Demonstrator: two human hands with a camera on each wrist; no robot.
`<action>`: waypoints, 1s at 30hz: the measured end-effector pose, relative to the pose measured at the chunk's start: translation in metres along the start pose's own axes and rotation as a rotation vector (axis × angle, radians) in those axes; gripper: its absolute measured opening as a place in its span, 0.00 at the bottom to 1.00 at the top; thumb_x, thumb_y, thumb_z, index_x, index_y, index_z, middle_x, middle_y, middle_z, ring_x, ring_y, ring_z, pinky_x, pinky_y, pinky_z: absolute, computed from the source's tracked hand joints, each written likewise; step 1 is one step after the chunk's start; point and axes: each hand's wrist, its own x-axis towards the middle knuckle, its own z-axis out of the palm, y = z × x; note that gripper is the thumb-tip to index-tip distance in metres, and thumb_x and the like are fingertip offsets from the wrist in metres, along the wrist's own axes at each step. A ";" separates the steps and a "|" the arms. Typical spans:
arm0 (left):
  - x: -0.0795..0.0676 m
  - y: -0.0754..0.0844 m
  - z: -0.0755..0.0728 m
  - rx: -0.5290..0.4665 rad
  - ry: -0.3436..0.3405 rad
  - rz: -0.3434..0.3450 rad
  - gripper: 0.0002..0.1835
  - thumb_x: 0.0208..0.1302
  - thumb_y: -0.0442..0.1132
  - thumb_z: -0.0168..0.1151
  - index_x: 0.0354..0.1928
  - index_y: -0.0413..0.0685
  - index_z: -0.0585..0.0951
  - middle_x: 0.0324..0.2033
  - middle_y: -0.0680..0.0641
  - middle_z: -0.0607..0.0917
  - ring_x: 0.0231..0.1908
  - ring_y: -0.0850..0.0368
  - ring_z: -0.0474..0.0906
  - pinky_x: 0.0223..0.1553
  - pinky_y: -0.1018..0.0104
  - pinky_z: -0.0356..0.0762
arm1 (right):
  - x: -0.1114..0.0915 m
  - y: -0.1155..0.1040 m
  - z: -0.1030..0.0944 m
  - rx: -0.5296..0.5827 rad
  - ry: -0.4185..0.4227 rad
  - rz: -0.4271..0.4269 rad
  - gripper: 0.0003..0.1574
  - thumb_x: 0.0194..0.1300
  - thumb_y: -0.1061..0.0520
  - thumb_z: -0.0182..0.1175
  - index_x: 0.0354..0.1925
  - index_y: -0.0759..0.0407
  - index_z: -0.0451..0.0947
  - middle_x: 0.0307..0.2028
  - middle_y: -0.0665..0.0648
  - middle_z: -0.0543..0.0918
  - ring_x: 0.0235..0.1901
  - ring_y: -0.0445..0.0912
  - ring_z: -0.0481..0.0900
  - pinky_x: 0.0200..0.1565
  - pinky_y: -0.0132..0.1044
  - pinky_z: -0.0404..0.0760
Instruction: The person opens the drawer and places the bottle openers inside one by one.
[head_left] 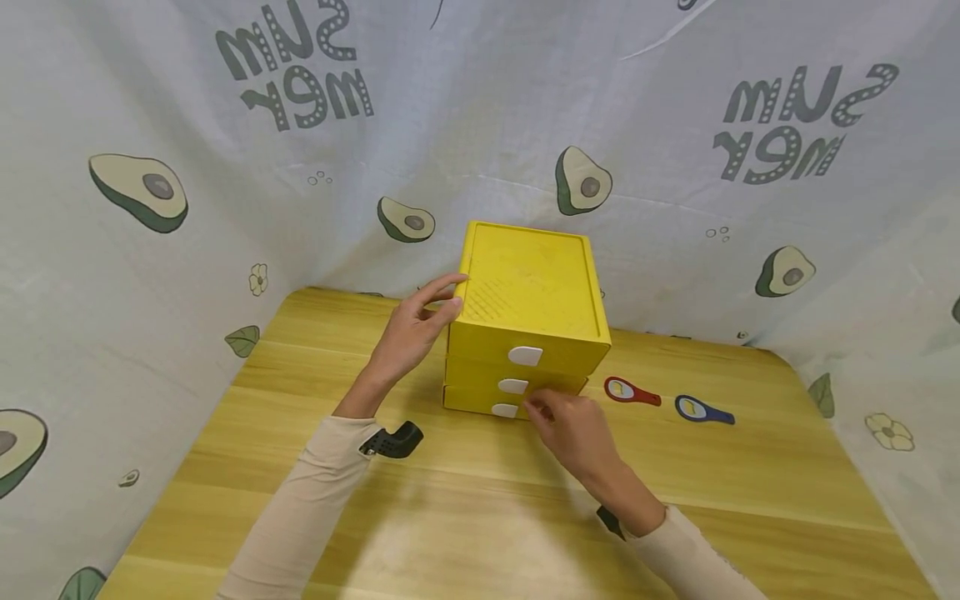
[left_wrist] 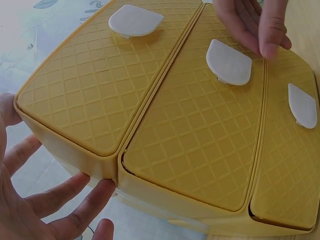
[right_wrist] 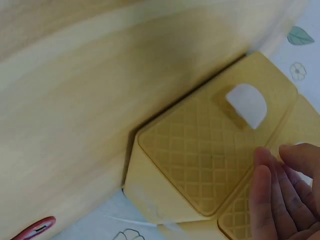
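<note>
A yellow three-drawer box (head_left: 528, 279) stands on the table, its drawer fronts facing me. Each front carries a white half-round handle: top handle (head_left: 525, 356), middle handle (head_left: 513, 386) and bottom handle (head_left: 505, 410). All three drawers look closed or nearly so. My left hand (head_left: 414, 329) rests against the box's left side near the top edge; its spread fingers touch the side wall in the left wrist view. My right hand (head_left: 576, 429) is in front of the lower drawers, just right of the handles. Its fingers are loosely bent, with nothing seen between them (right_wrist: 285, 195).
To the right of the box lie a red paddle-shaped piece (head_left: 632, 392) and a blue one (head_left: 703, 409), each with a pale oval face. A printed avocado cloth (head_left: 480, 108) hangs behind and beside the wooden table (head_left: 465, 517).
</note>
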 end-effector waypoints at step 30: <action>0.000 0.001 0.001 0.008 0.008 -0.003 0.22 0.74 0.57 0.52 0.68 0.77 0.72 0.65 0.48 0.75 0.54 0.46 0.78 0.53 0.48 0.76 | -0.003 -0.001 0.023 -0.013 -0.122 0.037 0.04 0.61 0.61 0.70 0.29 0.56 0.87 0.25 0.50 0.87 0.20 0.38 0.77 0.25 0.36 0.79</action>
